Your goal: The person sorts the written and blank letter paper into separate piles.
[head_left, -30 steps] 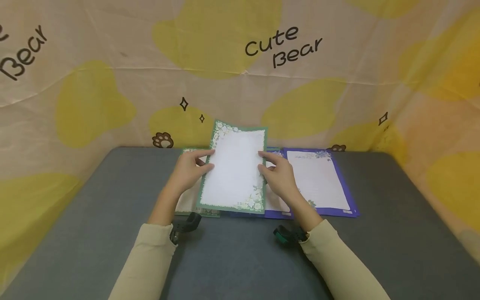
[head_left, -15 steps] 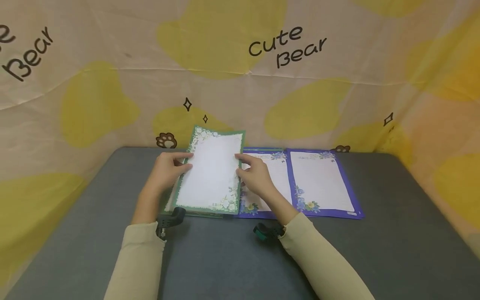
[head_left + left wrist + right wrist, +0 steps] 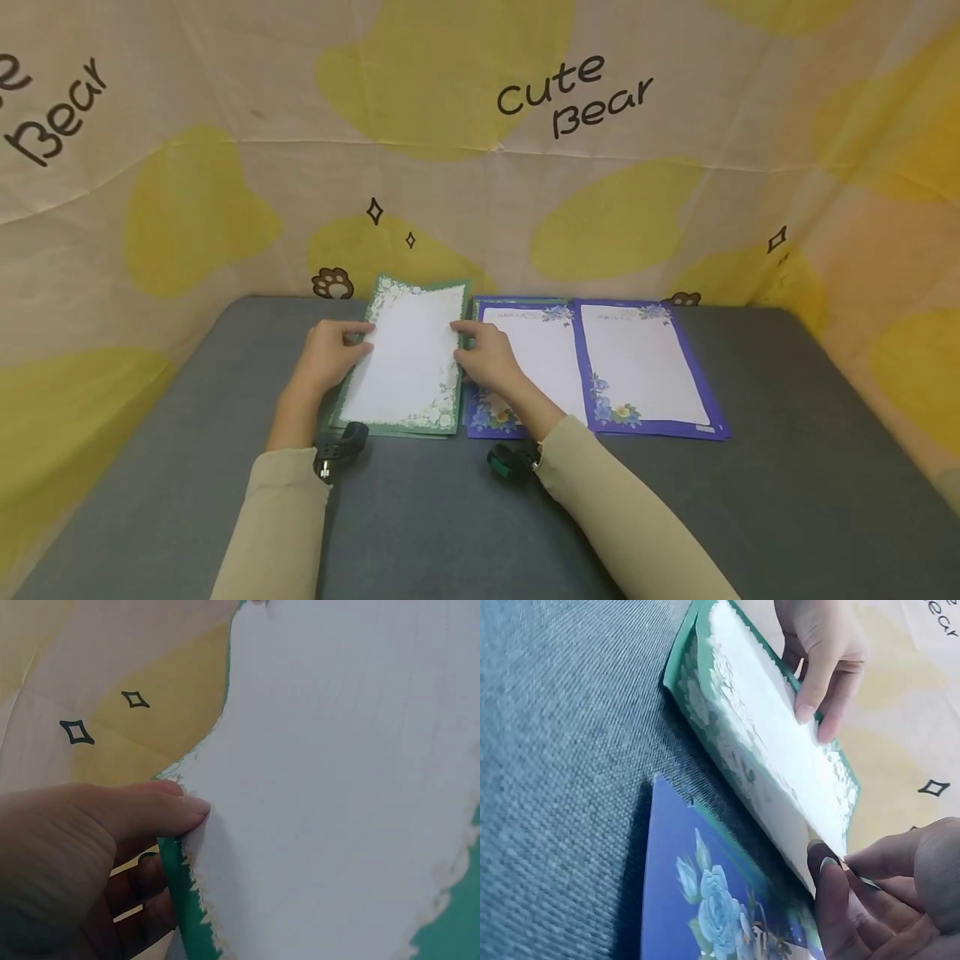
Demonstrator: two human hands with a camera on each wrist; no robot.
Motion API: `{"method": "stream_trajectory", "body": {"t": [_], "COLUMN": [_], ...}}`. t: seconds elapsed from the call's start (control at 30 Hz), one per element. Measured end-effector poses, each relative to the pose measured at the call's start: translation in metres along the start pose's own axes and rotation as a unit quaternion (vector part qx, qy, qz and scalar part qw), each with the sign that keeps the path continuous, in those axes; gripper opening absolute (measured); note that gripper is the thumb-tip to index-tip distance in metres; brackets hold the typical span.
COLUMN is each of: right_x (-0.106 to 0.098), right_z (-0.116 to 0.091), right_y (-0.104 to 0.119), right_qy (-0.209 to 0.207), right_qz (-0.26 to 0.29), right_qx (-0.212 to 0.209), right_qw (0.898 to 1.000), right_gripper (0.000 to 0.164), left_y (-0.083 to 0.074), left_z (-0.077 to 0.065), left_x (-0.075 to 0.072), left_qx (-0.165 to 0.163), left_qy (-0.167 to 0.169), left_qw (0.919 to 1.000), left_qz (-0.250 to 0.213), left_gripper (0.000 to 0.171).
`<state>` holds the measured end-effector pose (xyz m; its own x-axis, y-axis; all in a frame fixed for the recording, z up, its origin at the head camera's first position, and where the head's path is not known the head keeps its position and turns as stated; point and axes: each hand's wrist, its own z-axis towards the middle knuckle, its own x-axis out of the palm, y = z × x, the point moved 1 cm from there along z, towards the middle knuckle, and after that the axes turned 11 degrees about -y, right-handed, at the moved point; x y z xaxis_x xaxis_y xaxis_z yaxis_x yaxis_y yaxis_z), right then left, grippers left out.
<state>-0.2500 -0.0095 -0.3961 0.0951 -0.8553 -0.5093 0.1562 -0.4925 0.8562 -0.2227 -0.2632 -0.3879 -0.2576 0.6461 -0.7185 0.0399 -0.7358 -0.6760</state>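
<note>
A sheet of letter paper (image 3: 408, 358) with a green floral border is held by its two side edges. My left hand (image 3: 324, 358) pinches the left edge between thumb and fingers. On the opposite edge, my right hand (image 3: 487, 357) pinches the paper the same way. The sheet bows slightly and its near end lies close over more green-bordered paper on the table. In the right wrist view the sheet (image 3: 772, 720) slants above the green paper beneath it. The left wrist view shows the left thumb (image 3: 191, 814) pressing on the sheet's white face.
Two purple-bordered floral papers lie to the right: one (image 3: 543, 350) partly behind my right hand, the other (image 3: 645, 367) beside it. A green edge shows under the nearer one. The grey table (image 3: 450, 517) ends at a patterned cloth backdrop (image 3: 450, 125).
Both hands have carried the green-bordered sheet left and then lowered it over the green-bordered paper. More of the purple-bordered papers shows now.
</note>
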Motion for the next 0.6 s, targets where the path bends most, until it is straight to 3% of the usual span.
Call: {"method": "stream_trajectory", "body": {"t": [0.3, 0.6], "right_x": [0.011, 0.012], "right_z": [0.005, 0.003], "right_y": [-0.002, 0.004], "right_qy": [0.019, 0.004], "right_qz": [-0.066, -0.115], "right_qx": [-0.011, -0.015], "right_qw": [0.998, 0.993], "right_gripper": [0.051, 0.050], "left_y": [0.010, 0.006], "left_z": [-0.002, -0.003], "left_x": [0.009, 0.011], "left_qx": [-0.008, -0.022], "left_qy": [0.015, 0.001], "left_qw": [0.9963, 0.9941], "left_qz": [0.084, 0.107], "left_gripper": [0.037, 0.038]}}
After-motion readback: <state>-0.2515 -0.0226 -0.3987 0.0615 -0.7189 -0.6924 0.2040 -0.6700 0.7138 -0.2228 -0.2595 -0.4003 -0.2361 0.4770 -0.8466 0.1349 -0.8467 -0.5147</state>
